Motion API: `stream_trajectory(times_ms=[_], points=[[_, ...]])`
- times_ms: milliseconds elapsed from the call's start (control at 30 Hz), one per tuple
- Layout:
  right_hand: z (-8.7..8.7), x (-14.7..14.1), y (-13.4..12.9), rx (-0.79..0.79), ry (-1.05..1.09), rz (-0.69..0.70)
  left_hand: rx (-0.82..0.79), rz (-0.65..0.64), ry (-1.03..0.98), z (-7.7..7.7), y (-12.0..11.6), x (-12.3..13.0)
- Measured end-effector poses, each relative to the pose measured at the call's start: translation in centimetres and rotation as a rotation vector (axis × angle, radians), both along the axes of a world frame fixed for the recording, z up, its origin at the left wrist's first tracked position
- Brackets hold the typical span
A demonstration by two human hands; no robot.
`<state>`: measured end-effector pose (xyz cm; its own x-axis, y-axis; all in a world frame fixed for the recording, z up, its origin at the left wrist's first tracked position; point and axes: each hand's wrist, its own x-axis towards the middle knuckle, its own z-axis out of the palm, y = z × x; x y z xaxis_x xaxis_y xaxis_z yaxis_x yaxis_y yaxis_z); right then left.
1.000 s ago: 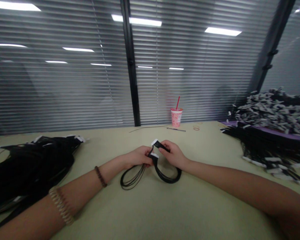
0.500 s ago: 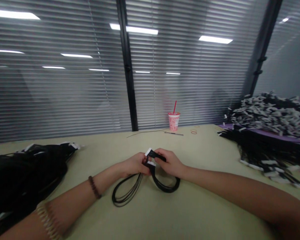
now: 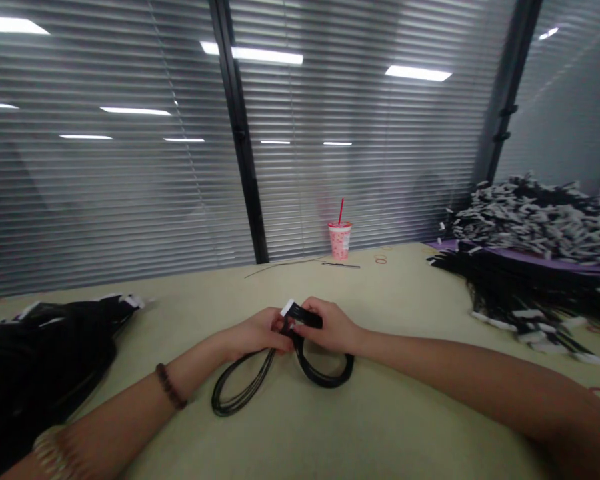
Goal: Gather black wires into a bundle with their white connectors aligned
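Observation:
A looped black cable harness [image 3: 325, 380] hangs between my two hands, just over the pale tabletop. My left hand [image 3: 261, 331] is closed on its middle, and a thin-wired loop [image 3: 240, 400] droops below those fingers. My right hand [image 3: 333, 325] pinches the flat black end near a white connector [image 3: 288, 308], which points up and to the left. The right thumb reaches across to the left fingertips, where a second white connector is mostly covered. A thicker loop curves beneath the right hand.
Black cables [image 3: 40, 353] are heaped at the left. On the right, cables with white connectors [image 3: 535, 213] form a large pile, with a looser bundle [image 3: 520, 280] before it. A pink cup with a straw [image 3: 340, 241], a pen [image 3: 341, 265] and rubber bands [image 3: 381, 260] lie toward the blinds.
The view has turned slightly right. My right thumb has moved onto the second connector beside the left fingers, covering most of it. Both hands keep hold of the harness.

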<state>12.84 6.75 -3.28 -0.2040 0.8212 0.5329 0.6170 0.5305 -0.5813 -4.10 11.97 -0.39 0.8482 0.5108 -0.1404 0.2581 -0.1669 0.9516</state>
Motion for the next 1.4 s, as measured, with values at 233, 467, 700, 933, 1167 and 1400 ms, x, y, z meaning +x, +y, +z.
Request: stream_trajectory(times_ms=[233, 467, 700, 933, 1167, 1400], points=[[0.3, 0.0, -0.4, -0.005, -0.017, 0.038, -0.223, 0.016, -0.093, -0.1, 1.0, -0.7], [0.0, 0.0, -0.1, 0.023, -0.009, 0.002, -0.416, 0.08, -0.146, -0.2, 1.8, -0.9], [0.1, -0.1, -0.4, 0.042, -0.119, 0.057, -0.154, 0.087, -0.081, -0.5, 0.9, -0.3], [0.2, 0.0, -0.5, 0.019, -0.161, 0.052, -0.074, 0.012, -0.04, -0.2, 1.1, -0.7], [0.3, -0.1, -0.5, 0.003, -0.218, 0.028, -0.025, -0.062, -0.034, -0.7, 1.4, -0.8], [0.2, -0.2, -0.6, 0.019, -0.25, 0.034, 0.04, -0.089, -0.017, -0.5, 1.1, -0.5]])
